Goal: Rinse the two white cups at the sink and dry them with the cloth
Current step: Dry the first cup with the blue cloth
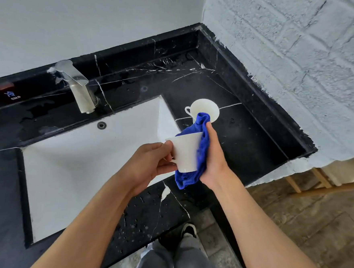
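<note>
Here the drying turns on how the held cup [187, 153] sits between the two hands. It is upright, mouth up and foot down, so its long axis runs roughly vertical, tilted a little toward the sink [70, 172]. The left hand [153, 162] is on its left side, with the grip pinched on the handle and upper wall, thumb near the rim. The right hand [214, 152] is on the opposite side, its grip closed on the blue cloth [196, 155] and pressing that cloth flat against the cup's right wall. The cloth wraps from above the rim down past the foot, where a loose fold hangs free.

So the cup lies directly right of the left grip and directly left of the right one, touching both, held in the air over the desk's [245, 141] front edge just beside the basin. Neither hand is nearer; they clamp it from opposite sides. In my judgement, wiping further calls for turning the cup about that vertical axis with the left hand while the cloth stays pressed on.

The second cup [206, 108] lies on the desk beyond the hands, near the cloth's top but apart from both grips, its mouth facing the camera and its handle to the left. Whether it has been dried, I cannot tell.
</note>
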